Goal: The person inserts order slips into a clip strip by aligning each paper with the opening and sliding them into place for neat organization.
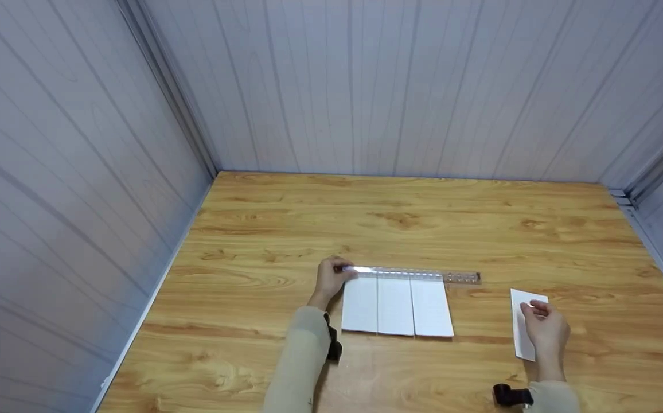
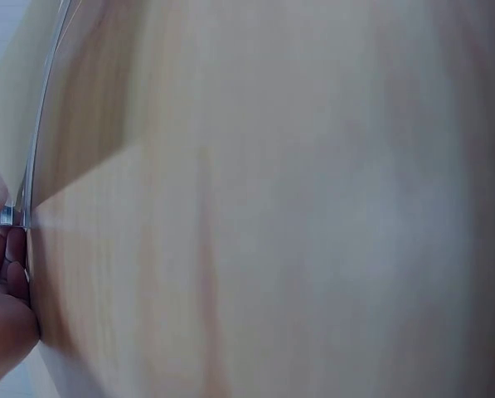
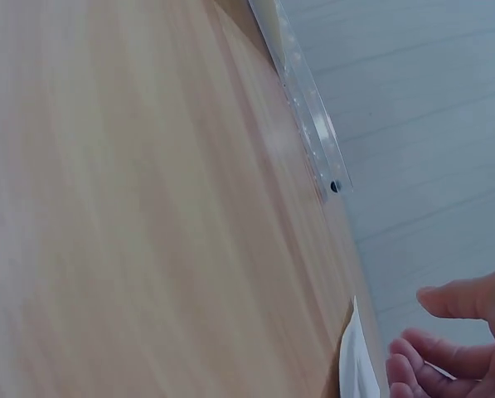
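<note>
Three white paper rectangles [image 1: 396, 307] lie side by side on the wooden table, with narrow dark lines between them. Along their far edge runs a clear plastic ruler [image 1: 461, 277], its right end reaching past the last rectangle. My left hand [image 1: 331, 277] pinches the ruler's left end between thumb and fingers. Off to the right is another white paper piece [image 1: 519, 330], with my right hand [image 1: 548, 332] over its right side. In the right wrist view, the right hand's thumb [image 3: 458, 298] stands apart from its loosely bent fingers, and nothing shows between them.
The wood-grain table [image 1: 400, 221] is bounded by pale panel walls [image 1: 331, 86] at the back and both sides. Dark wrist straps [image 1: 334, 341] sit at the cuffs of both light sleeves [image 1: 300, 361].
</note>
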